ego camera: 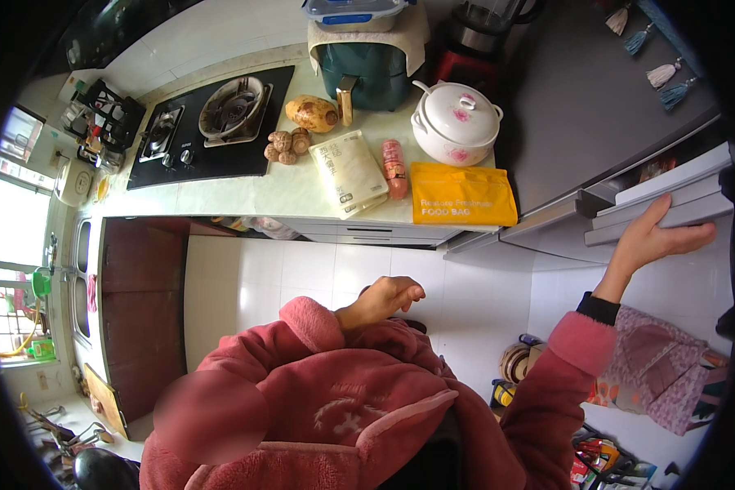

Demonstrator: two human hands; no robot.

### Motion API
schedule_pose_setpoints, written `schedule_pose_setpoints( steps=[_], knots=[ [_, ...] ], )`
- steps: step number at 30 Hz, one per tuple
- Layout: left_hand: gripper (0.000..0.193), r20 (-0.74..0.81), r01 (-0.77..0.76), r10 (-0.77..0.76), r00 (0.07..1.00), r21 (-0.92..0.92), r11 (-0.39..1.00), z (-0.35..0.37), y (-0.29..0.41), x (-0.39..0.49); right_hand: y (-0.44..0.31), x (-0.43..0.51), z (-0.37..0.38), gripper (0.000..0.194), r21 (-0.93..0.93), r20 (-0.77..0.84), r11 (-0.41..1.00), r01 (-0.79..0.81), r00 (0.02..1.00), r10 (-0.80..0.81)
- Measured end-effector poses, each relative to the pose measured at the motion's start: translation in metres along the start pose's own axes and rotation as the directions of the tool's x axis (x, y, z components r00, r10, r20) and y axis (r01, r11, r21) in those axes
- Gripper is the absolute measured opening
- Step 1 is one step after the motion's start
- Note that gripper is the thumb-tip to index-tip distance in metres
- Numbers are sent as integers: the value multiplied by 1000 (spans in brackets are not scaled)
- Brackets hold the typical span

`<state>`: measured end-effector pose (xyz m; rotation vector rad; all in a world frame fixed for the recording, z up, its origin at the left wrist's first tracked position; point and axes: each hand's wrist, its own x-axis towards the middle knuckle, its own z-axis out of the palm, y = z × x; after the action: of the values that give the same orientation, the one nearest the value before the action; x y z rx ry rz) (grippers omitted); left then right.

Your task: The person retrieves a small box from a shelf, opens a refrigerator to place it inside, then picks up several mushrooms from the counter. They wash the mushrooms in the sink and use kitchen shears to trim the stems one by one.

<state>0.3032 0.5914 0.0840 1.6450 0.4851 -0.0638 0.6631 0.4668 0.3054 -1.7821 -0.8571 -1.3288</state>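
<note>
My right hand (pixel 655 236) is at the front of a partly pulled-out fridge drawer (pixel 667 202), thumb over its edge and fingers spread below. My left hand (pixel 389 298) hangs in front of my body, fingers loosely curled, touching no object. On the counter lie a yellow food bag pack (pixel 464 195), a pink packaged sausage (pixel 394 169), flat pale packets (pixel 349 171), several brown mushrooms (pixel 286 146) and a large tuber (pixel 312 114). A white lidded pot with pink flowers (pixel 457 124) stands behind the yellow pack. The drawer's contents are mostly hidden.
A black gas hob (pixel 226 156) is set in the counter (pixel 257 199) at left. A green air fryer (pixel 363 73) and a red blender (pixel 465 64) stand at the back. The grey fridge (pixel 579 92) is at right. Patterned cloth (pixel 655 367) hangs below the drawer; a sink (pixel 84 278) is far left.
</note>
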Motion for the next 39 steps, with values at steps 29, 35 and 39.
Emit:
schedule_pose_setpoints(
  steps=[29, 35, 39],
  knots=[
    [18, -248, -144, 160, 955, 85, 986, -72, -47, -30, 12, -2, 62, 90, -159, -1, 983, 92, 996, -94],
    [17, -225, -191, 204, 953, 81, 978, -80, -1, -28, 21, -5, 66, 94, -255, -13, 966, 44, 999, -48],
    [13, -231, -443, 513, 827, 294, 847, -102, 76, -52, 19, -10, 64, 94, -240, -18, 971, 1, 1000, -6]
  ],
)
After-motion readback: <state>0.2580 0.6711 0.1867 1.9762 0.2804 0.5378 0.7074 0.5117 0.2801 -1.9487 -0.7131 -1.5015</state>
